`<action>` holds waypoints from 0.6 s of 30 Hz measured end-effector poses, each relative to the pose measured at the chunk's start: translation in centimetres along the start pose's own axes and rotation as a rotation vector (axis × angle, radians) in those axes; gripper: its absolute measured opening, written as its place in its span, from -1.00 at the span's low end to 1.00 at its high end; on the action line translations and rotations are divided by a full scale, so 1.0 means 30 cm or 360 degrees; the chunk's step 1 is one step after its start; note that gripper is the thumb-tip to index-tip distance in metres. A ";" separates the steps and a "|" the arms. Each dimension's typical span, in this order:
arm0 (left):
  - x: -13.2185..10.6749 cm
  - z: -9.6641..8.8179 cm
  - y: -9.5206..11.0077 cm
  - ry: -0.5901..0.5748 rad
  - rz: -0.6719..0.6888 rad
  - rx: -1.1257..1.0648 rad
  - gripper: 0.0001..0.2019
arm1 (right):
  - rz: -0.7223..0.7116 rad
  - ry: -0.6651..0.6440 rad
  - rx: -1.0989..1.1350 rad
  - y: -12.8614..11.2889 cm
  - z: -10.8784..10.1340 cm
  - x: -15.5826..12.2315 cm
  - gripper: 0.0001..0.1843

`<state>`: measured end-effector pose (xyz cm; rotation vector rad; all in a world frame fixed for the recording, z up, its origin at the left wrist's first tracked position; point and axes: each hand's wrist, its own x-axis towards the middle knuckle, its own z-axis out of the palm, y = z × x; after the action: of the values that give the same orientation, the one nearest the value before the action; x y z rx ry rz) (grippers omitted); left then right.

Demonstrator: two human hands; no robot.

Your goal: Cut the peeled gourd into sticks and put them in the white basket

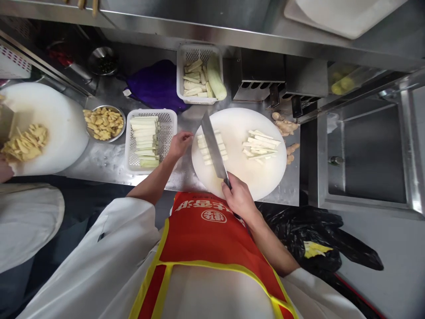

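Observation:
My right hand point(238, 195) grips the black handle of a cleaver point(213, 148), its long blade slanting over the round white cutting board point(239, 177). Under and beside the blade lies a row of pale vegetable strips point(203, 148). A looser pile of cut sticks point(262, 144) sits on the board's right side. My left hand point(181, 144) is at the board's left edge with fingers curled together; anything inside them is hidden. Just left of it, a white perforated basket point(168, 124) holds neatly stacked pale green-white vegetable sticks point(145, 141).
Behind, another basket point(180, 84) holds pale pieces and a whole peeled vegetable point(215, 76). Ginger point(284, 125) lies right of the board, near a knife rack point(259, 84) and sink point(372, 150). Leftward are a bowl of ginger pieces point(104, 123) and a co-worker's board point(66, 133). A shelf point(199, 29) overhangs.

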<state>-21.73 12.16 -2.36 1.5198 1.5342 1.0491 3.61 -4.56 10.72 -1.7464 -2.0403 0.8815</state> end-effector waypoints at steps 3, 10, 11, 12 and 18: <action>-0.002 -0.015 0.030 -0.0187 0.0178 0.0102 -0.82 | 0.0014 -0.0041 -0.0034 -0.026 0.029 0.008 -0.63; 0.018 -0.019 0.059 -0.0441 0.0481 0.0238 -0.90 | 0.0026 -0.0072 -0.0066 -0.045 0.037 0.007 -0.61; 0.020 -0.019 0.061 -0.0460 0.0505 0.0241 -0.91 | 0.0028 -0.0074 -0.0071 -0.046 0.037 0.008 -0.60; 0.022 -0.020 0.062 -0.0477 0.0526 0.0240 -0.92 | 0.0030 -0.0078 -0.0077 -0.047 0.037 0.009 -0.60; 0.041 -0.011 0.053 -0.0595 0.0564 0.0303 -0.94 | 0.0075 -0.0191 -0.0152 -0.061 0.034 0.023 -0.63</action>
<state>-21.44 13.32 -0.71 2.0422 1.1542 0.7592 1.44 -4.27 10.99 -1.8393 -2.1582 0.9382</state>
